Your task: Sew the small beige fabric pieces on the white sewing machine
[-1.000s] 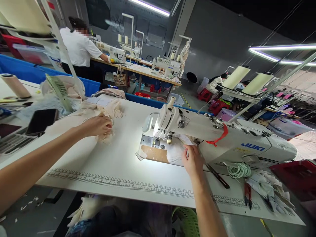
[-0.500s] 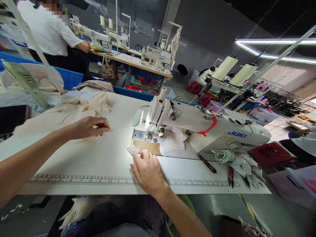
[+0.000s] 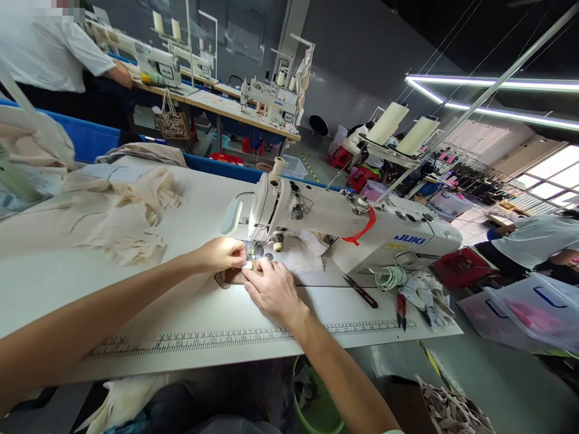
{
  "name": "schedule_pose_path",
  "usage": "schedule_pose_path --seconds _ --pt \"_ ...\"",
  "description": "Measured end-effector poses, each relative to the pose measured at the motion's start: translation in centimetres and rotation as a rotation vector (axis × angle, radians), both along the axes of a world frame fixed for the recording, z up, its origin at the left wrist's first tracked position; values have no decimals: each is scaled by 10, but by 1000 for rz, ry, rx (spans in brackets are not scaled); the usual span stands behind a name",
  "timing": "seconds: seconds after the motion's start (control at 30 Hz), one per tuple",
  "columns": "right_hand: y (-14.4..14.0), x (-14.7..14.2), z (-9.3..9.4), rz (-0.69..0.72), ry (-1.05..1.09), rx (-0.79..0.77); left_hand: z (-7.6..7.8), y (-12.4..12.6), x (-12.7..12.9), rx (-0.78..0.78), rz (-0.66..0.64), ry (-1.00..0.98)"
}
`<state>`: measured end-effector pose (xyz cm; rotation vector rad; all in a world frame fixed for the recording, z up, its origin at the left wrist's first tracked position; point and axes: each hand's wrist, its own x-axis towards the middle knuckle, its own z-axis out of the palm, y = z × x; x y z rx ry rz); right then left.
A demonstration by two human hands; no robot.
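Both my hands meet under the needle of the white JUKI sewing machine (image 3: pixel 344 223). My left hand (image 3: pixel 221 254) pinches a small pale fabric piece (image 3: pixel 246 264) in the lit spot beside the presser foot. My right hand (image 3: pixel 271 289) lies low on the table, and its fingertips hold the same piece down on a brown card patch (image 3: pixel 231 276). The piece is mostly hidden by my fingers.
A pile of cream fabric (image 3: pixel 122 223) lies at the left on the white table (image 3: pixel 136 313), which has a printed ruler (image 3: pixel 203 340) along its front. Right of the machine are a black tool (image 3: pixel 360 291), red snips (image 3: pixel 400 308) and coiled cord (image 3: pixel 389 277). A co-worker (image 3: pixel 45 54) stands at the back left.
My left hand has left the fabric pile and come right to the needle with a small piece. My right hand moved from behind the machine's arm to the needle plate. The view swung left.
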<state>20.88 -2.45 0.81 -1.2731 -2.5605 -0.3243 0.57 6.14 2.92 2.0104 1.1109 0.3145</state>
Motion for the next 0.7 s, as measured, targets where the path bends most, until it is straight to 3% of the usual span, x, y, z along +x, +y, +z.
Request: schedule_pose_path --seconds 0.1,0.2,0.53,0.7 --pt "-1 0 -2 10 26 7 -10 4 -2 67 49 53" --pt "-1 1 -2 12 43 4 -13 6 -5 78 10 68" --pt "-3 1 0 15 66 -4 -5 4 -5 190 -31 167" --pt "-4 2 3 -2 64 -29 -6 9 -8 103 -63 97"
